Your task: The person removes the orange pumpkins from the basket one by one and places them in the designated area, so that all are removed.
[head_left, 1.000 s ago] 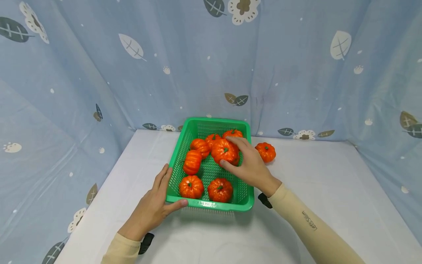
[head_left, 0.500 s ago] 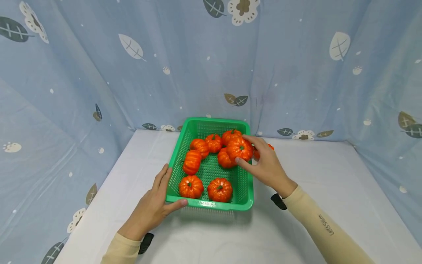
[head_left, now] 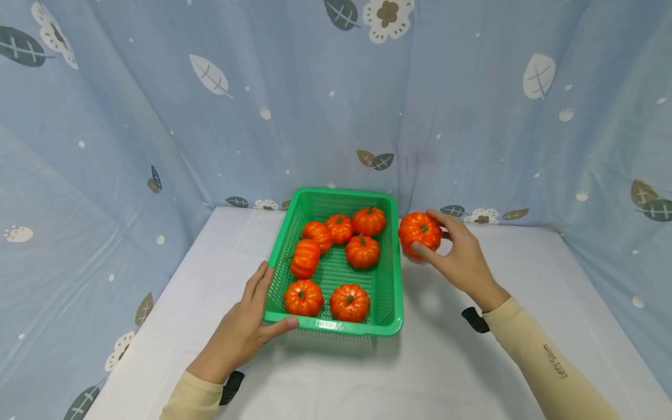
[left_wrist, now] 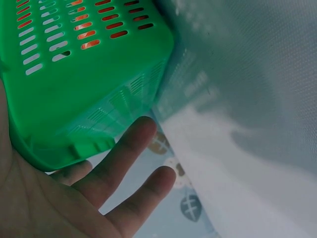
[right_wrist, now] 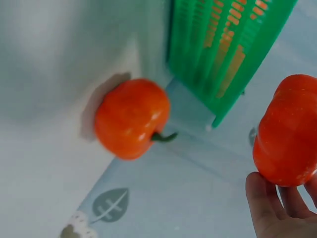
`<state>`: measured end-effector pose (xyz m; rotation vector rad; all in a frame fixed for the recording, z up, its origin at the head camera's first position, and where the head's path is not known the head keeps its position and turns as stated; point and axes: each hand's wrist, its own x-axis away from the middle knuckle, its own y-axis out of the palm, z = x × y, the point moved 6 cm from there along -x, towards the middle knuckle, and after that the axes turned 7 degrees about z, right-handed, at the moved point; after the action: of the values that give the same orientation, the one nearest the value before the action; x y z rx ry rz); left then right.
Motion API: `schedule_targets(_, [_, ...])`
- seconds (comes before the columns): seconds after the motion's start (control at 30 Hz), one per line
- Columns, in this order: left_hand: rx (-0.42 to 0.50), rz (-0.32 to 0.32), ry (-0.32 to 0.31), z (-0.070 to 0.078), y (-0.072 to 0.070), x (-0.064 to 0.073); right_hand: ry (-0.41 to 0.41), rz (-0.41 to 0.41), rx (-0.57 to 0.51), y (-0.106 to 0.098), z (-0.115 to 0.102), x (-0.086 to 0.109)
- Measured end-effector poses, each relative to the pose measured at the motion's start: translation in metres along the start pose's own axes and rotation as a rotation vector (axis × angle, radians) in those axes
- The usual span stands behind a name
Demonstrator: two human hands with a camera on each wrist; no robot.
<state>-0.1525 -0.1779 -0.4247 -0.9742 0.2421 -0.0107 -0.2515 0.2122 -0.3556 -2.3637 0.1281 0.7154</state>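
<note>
Orange and shiny, the held pumpkin [head_left: 417, 226] sits between the thumb and fingers of your right grip [head_left: 463, 262], just beyond the basket's right rim: a shift outward from its place over that rim half a second ago. That puts it outside the green basket [head_left: 398, 274], with seven pumpkins [head_left: 362, 252] inside, and nearly hides a bench pumpkin [right_wrist: 130, 119] from the head view. Your left grip [head_left: 238, 332] is uncurled, fingers extended along the left rim, thumb on the near one. Smooth, rounded ribs shape the pumpkins; green stems top several. Slots pierce the basket's stiff, plastic-looking walls, and white, creased cloth covers the bench [head_left: 446, 373].
</note>
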Motion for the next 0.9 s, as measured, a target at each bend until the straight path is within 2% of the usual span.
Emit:
schedule_targets(0.23, [0.001,0.009,0.011,0.0,0.0,0.0,0.097,0.016,0.056,-0.016,0.024,0.007])
schedule_targets(0.47, [0.001,0.021,0.021,0.0,0.0,0.0,0.124,0.015,0.108,-0.025,0.051,0.01])
schedule_targets(0.67, [0.005,0.012,0.013,0.0,0.001,0.0,0.198,-0.019,0.155,-0.028,0.073,0.015])
schedule_targets(0.9, [0.012,0.014,0.014,-0.002,0.001,0.0,0.24,-0.065,0.193,-0.027,0.084,0.019])
